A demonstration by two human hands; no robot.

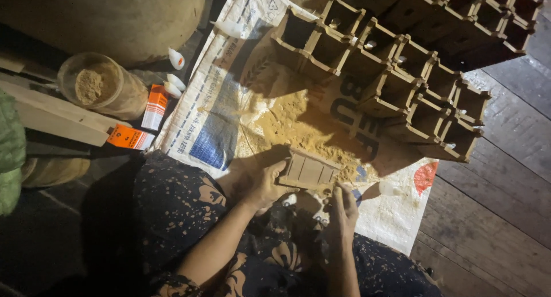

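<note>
A small ribbed wooden box piece (pixel 310 170) rests over a heap of yellow sawdust (pixel 298 127) on a woven plastic sack (pixel 218 119). My left hand (pixel 265 182) grips its left end, fingers curled around the edge. Below the piece's right corner is my right hand (pixel 342 210); its fingers are bent and touch the underside. Whether it holds something small is hidden in shadow.
A stack of joined wooden compartment frames (pixel 402 73) fills the upper right. A clear jar of sawdust (pixel 100 87), small orange and white boxes (pixel 131 137), white bottle tips (pixel 174 82) and a wooden plank (pixel 51 116) lie at left. Dark floorboards (pixel 493 216) lie to the right.
</note>
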